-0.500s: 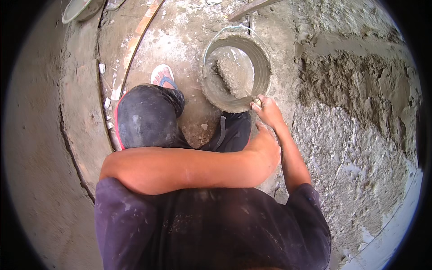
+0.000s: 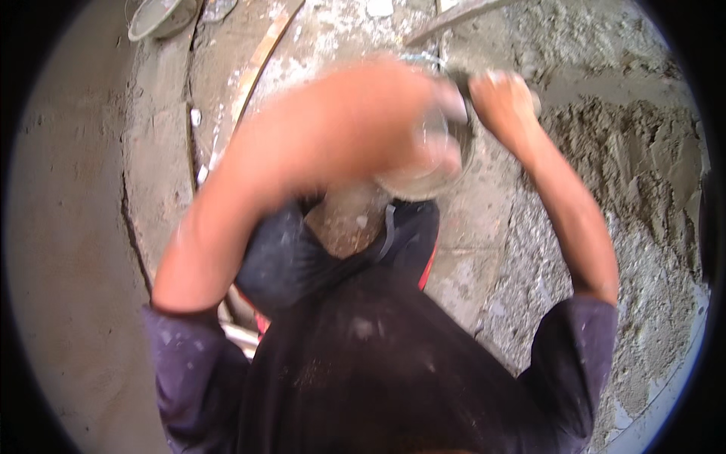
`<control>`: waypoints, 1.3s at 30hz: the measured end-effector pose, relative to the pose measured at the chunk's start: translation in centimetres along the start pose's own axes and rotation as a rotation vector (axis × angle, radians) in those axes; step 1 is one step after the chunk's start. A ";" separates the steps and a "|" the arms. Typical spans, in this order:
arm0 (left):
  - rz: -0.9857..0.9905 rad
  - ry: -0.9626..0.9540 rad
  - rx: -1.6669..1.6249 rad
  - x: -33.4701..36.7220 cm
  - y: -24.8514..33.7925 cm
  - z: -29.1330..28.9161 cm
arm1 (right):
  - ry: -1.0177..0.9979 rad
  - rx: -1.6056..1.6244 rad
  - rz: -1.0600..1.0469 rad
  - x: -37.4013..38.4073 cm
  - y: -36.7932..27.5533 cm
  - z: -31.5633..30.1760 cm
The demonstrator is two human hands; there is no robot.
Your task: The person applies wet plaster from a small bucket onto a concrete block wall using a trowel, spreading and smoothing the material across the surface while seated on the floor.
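Observation:
My left hand is smeared by motion over the mortar bucket, covering most of its mouth. Its thumb and fingers look spread, and I make out nothing held in them. Just right of the bucket's rim, my right hand is closed round the handle of a trowel. The dark, blurred trowel blade points left toward the bucket; whether mortar lies on it I cannot tell. Grey wet mortar coats the bucket, whose inside is mostly hidden by my left hand and forearm.
At the right is a rough surface with wet mortar spread over part of it. A wooden strip lies at upper left, near a grey basin. Another wooden piece lies beyond the bucket. My bent knees are close to the bucket.
My right hand has lifted the trowel out of the bucket and moved up and right. My left hand has swung from beside the right forearm to over the bucket.

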State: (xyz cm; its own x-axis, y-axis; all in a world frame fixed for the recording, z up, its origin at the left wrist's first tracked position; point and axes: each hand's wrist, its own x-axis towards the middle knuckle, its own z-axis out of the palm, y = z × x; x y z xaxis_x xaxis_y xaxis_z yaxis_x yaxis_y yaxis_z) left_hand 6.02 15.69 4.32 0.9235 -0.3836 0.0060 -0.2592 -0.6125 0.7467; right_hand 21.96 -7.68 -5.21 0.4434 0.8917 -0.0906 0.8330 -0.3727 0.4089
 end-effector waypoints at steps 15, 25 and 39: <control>-0.554 -0.282 0.439 7.6 -20.8 6.2 | 0.013 0.004 0.128 -0.8 -7.9 11.1; -0.606 0.488 -0.741 5.8 -29.2 20.1 | -0.214 0.334 0.332 -8.3 -7.3 2.3; -0.520 0.777 -0.718 4.6 -14.2 28.5 | -0.628 0.613 0.178 -13.8 -9.3 14.1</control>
State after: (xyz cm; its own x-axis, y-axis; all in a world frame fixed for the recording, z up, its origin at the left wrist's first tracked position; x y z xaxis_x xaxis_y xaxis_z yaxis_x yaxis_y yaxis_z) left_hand 5.93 2.92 -25.18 0.8598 0.4733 -0.1914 0.1886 0.0539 0.9806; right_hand 12.73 -20.13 -20.55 0.5321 0.5701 -0.6260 0.6855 -0.7240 -0.0767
